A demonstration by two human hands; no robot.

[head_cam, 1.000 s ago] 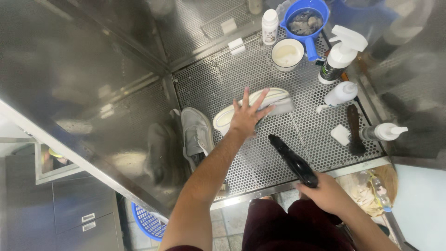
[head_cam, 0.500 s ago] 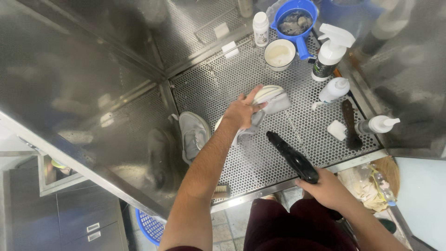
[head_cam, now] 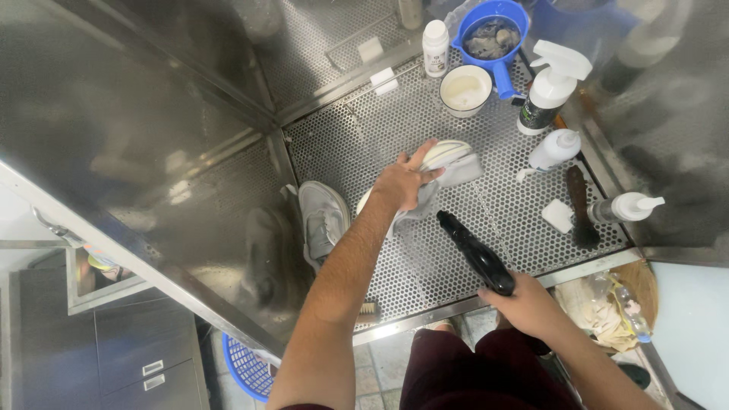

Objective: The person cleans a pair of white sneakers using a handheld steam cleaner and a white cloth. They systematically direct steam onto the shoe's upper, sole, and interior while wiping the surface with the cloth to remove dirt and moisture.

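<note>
- Two shoes sit on the perforated stainless-steel wash tray (head_cam: 425,250): a pale grey fabric sneaker (head_cam: 323,220) lies by the tray's left edge, its opening facing up, untouched.
- The left hand (head_cam: 402,182) is closed over the second shoe, a light grey sneaker with a white rubber sole (head_cam: 448,159), near the tray's middle; the fingers wrap its upper and tilt the sole edge upward, with fine water spray falling just beside it.
- The right hand (head_cam: 528,304) grips a black plastic spray gun (head_cam: 474,254) at the tray's front edge, nozzle aimed toward the held shoe.
- Along the back edge stand a small white bottle (head_cam: 435,47), a white round cup (head_cam: 465,89) and a blue plastic scoop (head_cam: 493,34).
- By the right edge are white spray bottles (head_cam: 550,83), a dark brush (head_cam: 581,205) and a small white block (head_cam: 558,216).
</note>
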